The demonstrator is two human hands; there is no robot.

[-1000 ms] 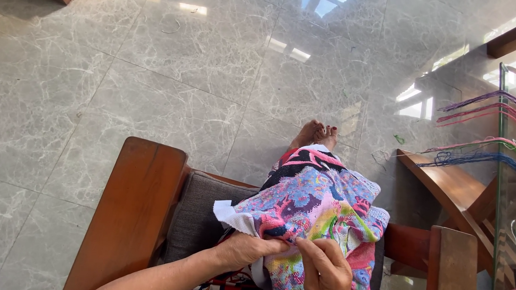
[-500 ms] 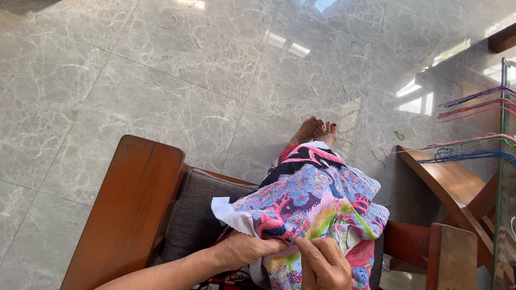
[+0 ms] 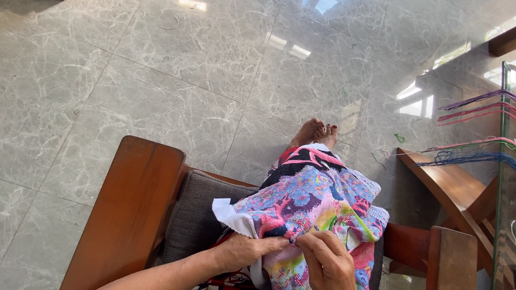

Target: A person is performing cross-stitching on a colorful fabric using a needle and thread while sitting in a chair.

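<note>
A large cross-stitch cloth (image 3: 319, 198), pink, blue and black in a busy pattern, lies over my lap in the head view. My left hand (image 3: 246, 250) grips the cloth near its white unstitched corner (image 3: 230, 214). My right hand (image 3: 328, 264) pinches at the cloth beside the left fingertips; a needle may be between its fingers, too small to tell. My bare feet (image 3: 318, 133) rest on the floor past the cloth.
I sit on a wooden chair with a broad armrest (image 3: 127, 209) and grey cushion (image 3: 201, 217). A glass-topped wooden table (image 3: 456, 186) stands at the right, with coloured threads (image 3: 482, 113) draped on it. Grey marble tiles (image 3: 157, 73) cover the floor.
Both hands stay on the cloth at the same spot; the cloth has shifted only slightly.
</note>
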